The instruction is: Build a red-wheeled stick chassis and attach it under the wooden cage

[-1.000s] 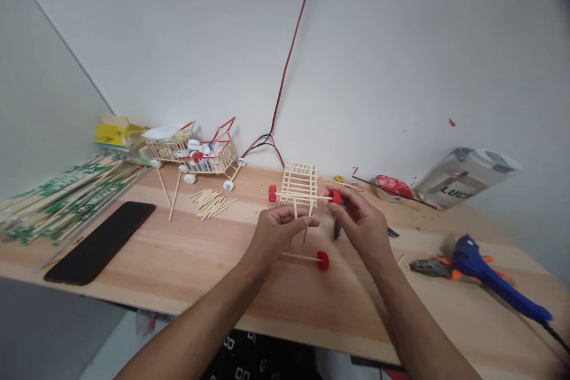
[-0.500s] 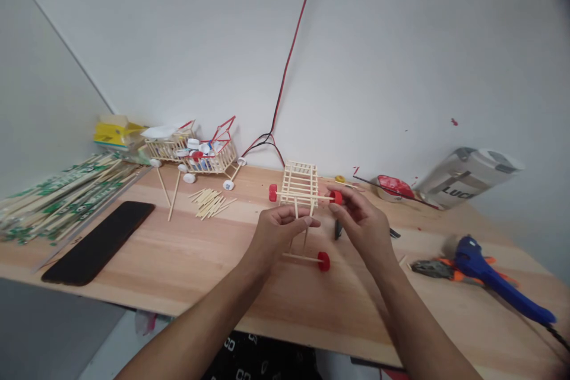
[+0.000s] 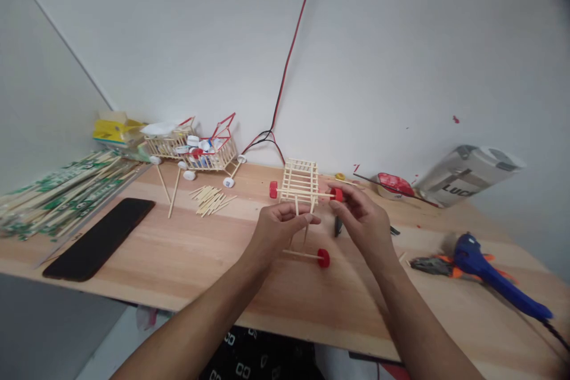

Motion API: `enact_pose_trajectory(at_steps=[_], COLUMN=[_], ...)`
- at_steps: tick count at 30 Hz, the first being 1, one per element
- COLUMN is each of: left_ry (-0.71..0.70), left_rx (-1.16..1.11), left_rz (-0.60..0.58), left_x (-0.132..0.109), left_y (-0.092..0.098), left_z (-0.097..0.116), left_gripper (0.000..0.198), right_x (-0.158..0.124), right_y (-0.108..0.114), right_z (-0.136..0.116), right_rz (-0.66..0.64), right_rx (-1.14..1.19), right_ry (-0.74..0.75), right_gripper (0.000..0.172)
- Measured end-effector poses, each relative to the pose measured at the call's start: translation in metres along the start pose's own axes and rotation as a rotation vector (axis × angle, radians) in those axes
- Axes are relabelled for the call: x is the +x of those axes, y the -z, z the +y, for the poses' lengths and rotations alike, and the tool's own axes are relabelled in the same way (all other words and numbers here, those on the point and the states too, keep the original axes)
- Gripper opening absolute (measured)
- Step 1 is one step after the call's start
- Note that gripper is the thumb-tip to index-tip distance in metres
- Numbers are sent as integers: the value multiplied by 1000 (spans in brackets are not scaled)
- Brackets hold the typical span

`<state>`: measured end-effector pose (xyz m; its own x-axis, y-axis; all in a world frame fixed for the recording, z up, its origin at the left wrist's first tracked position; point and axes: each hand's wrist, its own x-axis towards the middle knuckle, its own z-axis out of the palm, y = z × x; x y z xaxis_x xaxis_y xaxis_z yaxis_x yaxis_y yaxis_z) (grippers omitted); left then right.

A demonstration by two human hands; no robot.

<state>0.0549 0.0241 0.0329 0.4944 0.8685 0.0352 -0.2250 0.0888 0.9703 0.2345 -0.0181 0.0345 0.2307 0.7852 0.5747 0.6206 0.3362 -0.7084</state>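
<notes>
A miniature cart (image 3: 301, 177) made of thin wooden sticks is held up over the table, with red bottle-cap wheels on its axles. My left hand (image 3: 281, 229) grips its stick frame below the basket, thumb and fingers closed around the sticks. At the right end of the upper axle, my right hand (image 3: 360, 214) pinches a red cap wheel (image 3: 336, 195). Another red wheel (image 3: 273, 189) sits at that axle's left end, and a further red wheel (image 3: 323, 258) is on the lower axle. My left hand hides part of the lower axle.
Two stick carts, one holding bottle caps (image 3: 207, 147), stand at the back left. Short cut sticks (image 3: 211, 200), a black phone (image 3: 98, 238) and packed skewers (image 3: 66, 190) lie left. Pliers (image 3: 431, 265), a blue glue gun (image 3: 494, 276) and a grey container (image 3: 467, 177) are at right.
Both hands keep nearly the same hold on the cart and its wheel. The view has shifted very slightly; nothing has been let go.
</notes>
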Motion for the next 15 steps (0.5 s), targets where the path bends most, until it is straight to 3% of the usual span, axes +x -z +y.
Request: enact_pose_trajectory(at_steps=[15], left_ry=[-5], left_rx=[-6], left_rz=[2], left_x=[0], left_y=[-1], left_z=[1], left_gripper=[21], right_x=[0], right_y=[0], right_z=[1], right_rz=[-1], right_rx=[13], right_ry=[4], right_gripper=[30])
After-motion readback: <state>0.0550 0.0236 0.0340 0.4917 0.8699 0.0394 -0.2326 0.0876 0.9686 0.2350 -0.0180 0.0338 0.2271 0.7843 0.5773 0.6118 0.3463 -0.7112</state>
